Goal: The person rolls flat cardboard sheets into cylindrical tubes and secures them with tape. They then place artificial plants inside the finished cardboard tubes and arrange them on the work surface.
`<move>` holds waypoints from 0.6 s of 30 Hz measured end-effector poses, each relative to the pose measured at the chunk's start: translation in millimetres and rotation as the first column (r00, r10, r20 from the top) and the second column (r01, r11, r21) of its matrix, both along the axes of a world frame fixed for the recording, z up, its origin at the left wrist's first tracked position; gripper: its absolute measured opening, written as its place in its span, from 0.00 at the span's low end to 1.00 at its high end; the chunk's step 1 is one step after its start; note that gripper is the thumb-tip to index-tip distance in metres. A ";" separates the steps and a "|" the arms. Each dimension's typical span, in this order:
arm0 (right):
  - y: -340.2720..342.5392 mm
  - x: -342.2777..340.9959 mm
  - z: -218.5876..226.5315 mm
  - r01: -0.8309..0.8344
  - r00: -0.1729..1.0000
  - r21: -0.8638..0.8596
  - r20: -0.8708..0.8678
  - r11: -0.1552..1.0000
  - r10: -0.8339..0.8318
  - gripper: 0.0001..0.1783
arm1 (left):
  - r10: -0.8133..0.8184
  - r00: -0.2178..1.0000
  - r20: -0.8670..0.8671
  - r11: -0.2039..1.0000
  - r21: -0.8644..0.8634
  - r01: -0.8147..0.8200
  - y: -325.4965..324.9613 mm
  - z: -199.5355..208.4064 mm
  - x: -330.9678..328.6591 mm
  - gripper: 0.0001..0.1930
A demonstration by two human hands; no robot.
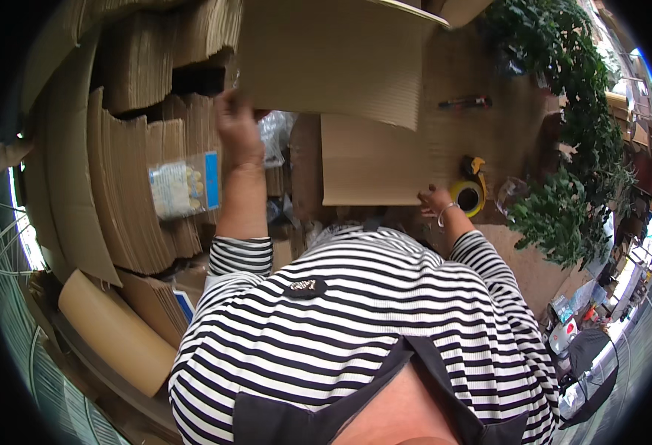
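A large brown cardboard panel (333, 59) stands raised over the worktable at the top of the head view. My left hand (238, 132), slightly blurred, has its fingers closed on the panel's near left corner. Beneath it, a second cardboard piece (374, 163) lies flat; whether the two are joined cannot be made out. At the flat piece's near right corner is my right hand (436, 200), its fingers closed on the edge, with a bracelet on the wrist. Just beyond that hand sits a roll of yellow tape (467, 194) with an orange and black dispenser (476, 166).
Tall stacks of flattened cardboard (129, 193) crowd the left, with a plastic packet (183, 185) against them. A dark marker (465, 102) lies on the wooden tabletop (452, 137). Leafy green branches (563, 208) line the right side. A curved brown sheet (114, 330) leans at lower left.
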State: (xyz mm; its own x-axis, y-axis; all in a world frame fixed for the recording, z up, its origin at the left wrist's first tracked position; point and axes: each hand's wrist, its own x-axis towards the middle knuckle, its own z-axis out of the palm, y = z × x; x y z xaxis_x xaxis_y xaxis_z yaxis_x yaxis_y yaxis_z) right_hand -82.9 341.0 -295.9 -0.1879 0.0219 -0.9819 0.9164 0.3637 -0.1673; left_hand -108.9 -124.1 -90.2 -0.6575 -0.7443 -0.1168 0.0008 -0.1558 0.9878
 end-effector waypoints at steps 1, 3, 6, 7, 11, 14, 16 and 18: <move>5.2 -1.1 -12.0 -0.025 1.000 -0.021 -0.012 0.999 0.024 0.38 | -0.028 0.998 0.056 0.993 0.120 0.021 17.5 -23.3 13.8 0.10; 27.2 2.2 -56.1 -0.153 0.983 -0.045 -0.106 0.987 0.148 0.36 | -0.077 0.983 0.169 0.968 0.247 0.034 60.0 -68.4 43.1 0.08; 111.2 32.0 -161.4 -0.496 0.826 0.066 -0.271 0.866 0.494 0.31 | -0.233 0.905 0.356 0.929 0.356 0.099 130.2 -135.8 62.8 0.08; 109.5 31.5 -164.2 -0.510 0.814 0.107 -0.262 0.854 0.519 0.28 | -0.254 0.858 0.446 0.916 0.397 0.065 141.2 -160.4 76.3 0.08; 67.9 11.0 -79.0 -0.715 0.548 0.325 -0.288 0.618 0.785 0.23 | -0.212 0.765 0.609 0.931 0.365 -0.032 148.8 -221.7 124.4 0.09; 43.1 -8.9 8.2 -0.697 0.367 0.460 -0.430 0.550 0.825 0.24 | -0.176 0.749 0.638 0.945 0.323 -0.053 142.3 -227.3 144.3 0.09; 44.7 -9.8 27.3 -0.625 0.321 0.521 -0.507 0.581 0.800 0.26 | -0.226 0.737 0.637 0.929 0.369 -0.034 143.9 -223.2 143.1 0.08; 42.8 -6.9 25.1 -0.579 0.298 0.539 -0.559 0.612 0.774 0.27 | -0.237 0.721 0.651 0.921 0.388 -0.047 148.0 -220.0 143.7 0.08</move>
